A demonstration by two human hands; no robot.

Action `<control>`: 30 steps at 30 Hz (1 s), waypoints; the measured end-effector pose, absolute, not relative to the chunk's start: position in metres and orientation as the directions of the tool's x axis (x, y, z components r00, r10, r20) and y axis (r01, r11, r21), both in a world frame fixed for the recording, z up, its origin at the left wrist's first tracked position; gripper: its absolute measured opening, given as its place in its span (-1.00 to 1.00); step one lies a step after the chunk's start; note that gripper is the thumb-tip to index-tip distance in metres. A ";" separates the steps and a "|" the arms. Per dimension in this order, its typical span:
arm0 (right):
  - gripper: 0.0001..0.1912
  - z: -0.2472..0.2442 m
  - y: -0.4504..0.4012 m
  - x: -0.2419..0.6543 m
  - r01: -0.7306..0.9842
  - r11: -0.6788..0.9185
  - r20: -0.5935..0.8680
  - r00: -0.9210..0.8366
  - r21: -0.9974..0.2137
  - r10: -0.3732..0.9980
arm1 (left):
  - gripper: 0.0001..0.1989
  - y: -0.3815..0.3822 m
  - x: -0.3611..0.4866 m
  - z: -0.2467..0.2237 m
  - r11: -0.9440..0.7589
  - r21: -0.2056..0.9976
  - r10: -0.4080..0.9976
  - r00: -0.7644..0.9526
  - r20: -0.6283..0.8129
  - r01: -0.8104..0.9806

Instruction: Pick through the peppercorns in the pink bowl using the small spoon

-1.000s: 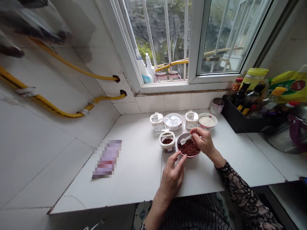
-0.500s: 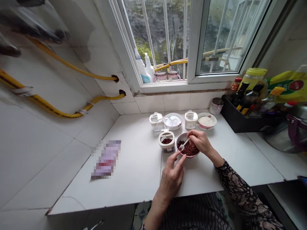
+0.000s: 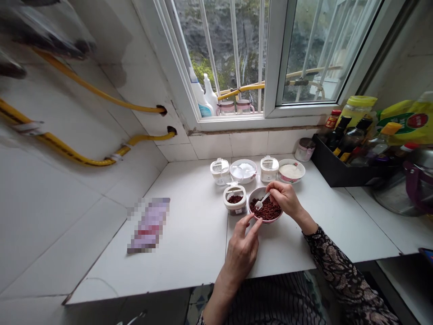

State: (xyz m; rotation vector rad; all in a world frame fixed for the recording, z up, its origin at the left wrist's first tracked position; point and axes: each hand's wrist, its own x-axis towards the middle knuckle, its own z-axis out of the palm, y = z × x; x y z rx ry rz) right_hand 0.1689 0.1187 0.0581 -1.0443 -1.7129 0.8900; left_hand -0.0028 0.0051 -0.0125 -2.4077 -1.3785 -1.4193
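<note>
Standing just beside the bowl (image 3: 269,221) is a small jar (image 3: 236,207).

The right sleeve (image 3: 341,262) is black, covered in a pale, pinkish-beige pattern of curling flowers and leaves (rather like lace), and runs down to the wrist. Only a scrap of the left sleeve (image 3: 200,319) shows, dark with light flecks. The front (image 3: 280,298) of the clothing is dark, with fine, wavy stripes running down it. Left hand (image 3: 241,248) and right hand (image 3: 284,198) are both bare.
</note>
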 end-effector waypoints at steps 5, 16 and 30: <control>-0.86 0.058 0.119 0.169 0.253 0.396 0.342 -0.233 -0.883 0.910 | -0.42 0.005 -0.002 -0.012 -0.606 0.379 0.672 0.195 0.715 0.699; -0.88 0.062 0.120 0.169 0.143 0.293 0.262 -0.204 -0.945 0.943 | -0.42 0.005 -0.002 -0.013 -0.597 0.387 0.679 0.187 0.710 0.702; -0.80 0.056 0.101 0.145 0.291 0.680 0.584 -0.355 -0.672 0.730 | -0.40 0.006 -0.003 -0.014 -0.604 0.378 0.673 0.195 0.714 0.702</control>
